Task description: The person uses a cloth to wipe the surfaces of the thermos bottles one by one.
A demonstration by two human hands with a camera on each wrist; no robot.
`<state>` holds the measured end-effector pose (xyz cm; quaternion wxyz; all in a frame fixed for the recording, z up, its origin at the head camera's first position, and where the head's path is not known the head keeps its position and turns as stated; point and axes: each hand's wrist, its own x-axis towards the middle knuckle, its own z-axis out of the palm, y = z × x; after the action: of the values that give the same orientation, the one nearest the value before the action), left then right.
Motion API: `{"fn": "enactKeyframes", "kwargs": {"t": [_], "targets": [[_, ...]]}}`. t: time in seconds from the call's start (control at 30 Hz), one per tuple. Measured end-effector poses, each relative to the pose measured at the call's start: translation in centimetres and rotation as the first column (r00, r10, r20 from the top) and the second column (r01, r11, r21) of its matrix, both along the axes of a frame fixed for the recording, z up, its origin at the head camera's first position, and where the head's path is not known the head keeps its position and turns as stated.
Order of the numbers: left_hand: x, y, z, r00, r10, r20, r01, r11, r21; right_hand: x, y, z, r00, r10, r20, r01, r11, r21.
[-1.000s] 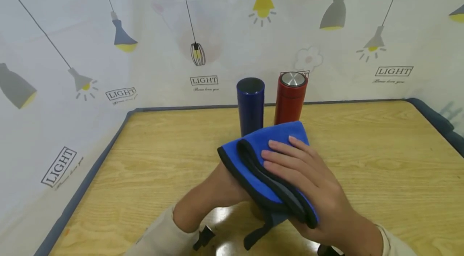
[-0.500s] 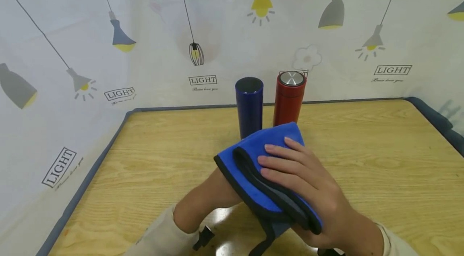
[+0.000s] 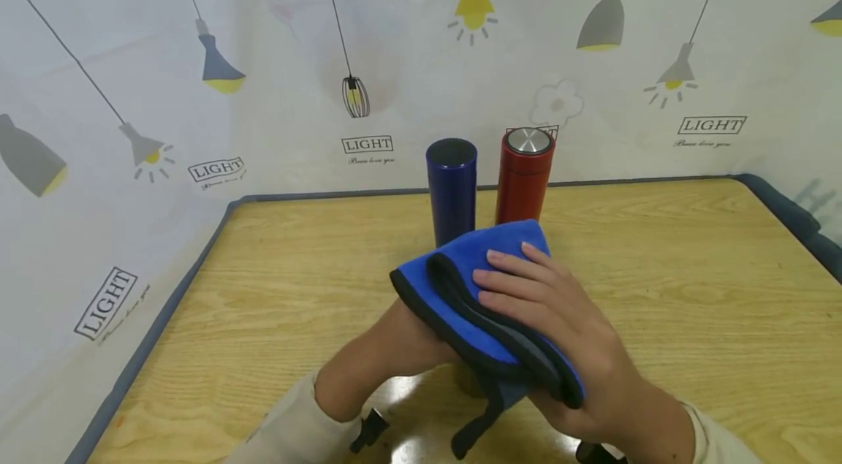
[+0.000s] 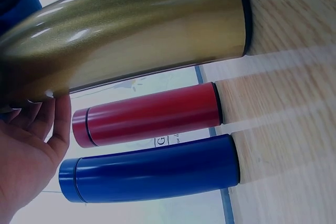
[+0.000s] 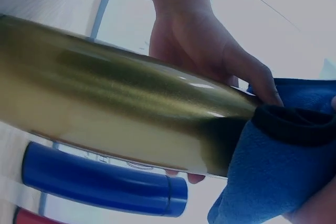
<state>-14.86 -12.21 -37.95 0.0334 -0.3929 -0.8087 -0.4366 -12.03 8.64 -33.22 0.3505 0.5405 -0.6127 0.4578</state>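
Note:
A glossy gold vacuum flask (image 4: 157,24) stands in front of me, its top hidden under a folded blue microfibre cloth (image 3: 454,321) with black edging. My left hand (image 3: 401,340) grips the flask near its upper end; in the right wrist view its thumb lies along one side and fingertips show on the other. Over the cloth lies my right hand (image 3: 569,321), holding it against the flask top with the fingers stretched across it; the thumb is hidden. Behind the cloth stand a blue flask (image 3: 452,194) and a red flask (image 3: 522,186), both upright and untouched.
The wood-grain table (image 3: 283,288) reaches back to a white curtain (image 3: 408,33) printed with lamps, which also runs along the left and right sides. A dark blue edge (image 3: 329,194) borders the tabletop.
My right hand and the cloth slid slightly toward me half a second ago, then back up. The left hand keeps its grip on the gold flask. The blue and red flasks stay put.

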Motion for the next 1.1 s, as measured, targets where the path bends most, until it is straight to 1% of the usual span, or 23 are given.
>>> {"fn": "enactKeyframes", "kwargs": {"t": [0.07,0.13,0.2,0.23,0.3,0.37,0.43,0.47,0.53,0.6,0.63,0.7,0.73,0.77,0.8,0.83,0.93,0.97,1.0,1.03,1.1], "targets": [[-0.1,0.1,0.2,1.000,-0.007,-0.014,0.008,0.999,0.039,-0.1,-0.1,-0.2,0.998,0.040,0.058,-0.037,0.998,-0.049],[-0.2,0.2,0.4,1.000,-0.012,-0.019,0.014,0.997,0.071,-0.1,-0.1,-0.4,0.985,0.096,0.143,-0.081,0.991,-0.110],[-0.2,0.3,0.6,1.000,-0.003,-0.003,0.003,0.997,0.083,0.1,-0.1,-0.8,0.957,0.165,0.236,-0.126,0.977,-0.174],[-0.2,0.3,0.7,1.000,0.005,0.014,-0.006,0.996,0.084,0.2,0.0,-1.0,0.939,0.190,0.288,-0.137,0.971,-0.196],[-0.2,0.3,0.9,0.999,0.016,0.050,-0.020,0.996,0.083,0.5,0.2,-1.7,0.894,0.229,0.385,-0.147,0.962,-0.232],[-0.2,0.4,0.9,0.997,0.027,0.067,-0.032,0.996,0.079,0.8,0.6,-2.7,0.844,0.239,0.481,-0.121,0.957,-0.263],[-0.1,0.4,1.0,0.997,0.023,0.080,-0.030,0.996,0.087,1.1,1.1,-3.9,0.773,0.267,0.576,-0.105,0.948,-0.299],[-0.1,0.4,0.9,0.997,0.022,0.079,-0.029,0.996,0.090,1.2,1.3,-4.4,0.741,0.279,0.611,-0.094,0.944,-0.317],[0.0,0.5,0.9,0.997,0.019,0.069,-0.025,0.995,0.092,1.4,1.5,-5.3,0.667,0.297,0.684,-0.063,0.936,-0.345],[0.1,0.5,0.9,0.998,0.020,0.065,-0.026,0.996,0.091,1.4,1.6,-5.8,0.606,0.296,0.738,-0.044,0.939,-0.341],[0.2,0.6,1.0,0.998,0.019,0.065,-0.025,0.995,0.093,1.3,1.6,-5.9,0.590,0.263,0.763,-0.024,0.951,-0.309],[0.4,0.7,1.2,0.998,0.025,0.063,-0.031,0.995,0.092,1.2,1.6,-6.0,0.545,0.213,0.811,-0.005,0.968,-0.251],[0.5,0.8,1.3,0.997,0.036,0.066,-0.042,0.995,0.088,1.2,1.6,-6.0,0.527,0.191,0.828,-0.003,0.975,-0.223],[0.6,0.9,1.5,0.996,0.045,0.071,-0.051,0.995,0.086,1.2,1.6,-5.9,0.516,0.156,0.842,0.003,0.983,-0.184],[0.7,1.1,1.6,0.995,0.059,0.082,-0.066,0.994,0.085,1.2,1.6,-5.9,0.503,0.138,0.853,-0.002,0.987,-0.159],[0.9,1.2,1.7,0.993,0.078,0.083,-0.085,0.993,0.079,1.2,1.6,-5.9,0.494,0.127,0.860,-0.007,0.990,-0.143],[1.1,1.5,1.7,0.986,0.150,0.074,-0.154,0.987,0.053,1.2,1.5,-6.1,0.462,0.134,0.877,-0.028,0.990,-0.136],[1.1,1.5,1.7,0.983,0.171,0.066,-0.174,0.983,0.048,1.3,1.5,-6.2,0.447,0.132,0.885,-0.031,0.991,-0.132],[1.2,1.5,1.6,0.980,0.190,0.056,-0.192,0.980,0.045,1.3,1.4,-6.3,0.428,0.129,0.894,-0.031,0.991,-0.128],[1.2,1.5,1.5,0.979,0.201,0.041,-0.203,0.978,0.047,1.4,1.4,-6.5,0.405,0.123,0.906,-0.029,0.992,-0.121],[1.2,1.4,1.4,0.976,0.215,0.024,-0.216,0.974,0.070,1.5,1.2,-6.6,0.367,0.088,0.926,-0.014,0.996,-0.089]]}}
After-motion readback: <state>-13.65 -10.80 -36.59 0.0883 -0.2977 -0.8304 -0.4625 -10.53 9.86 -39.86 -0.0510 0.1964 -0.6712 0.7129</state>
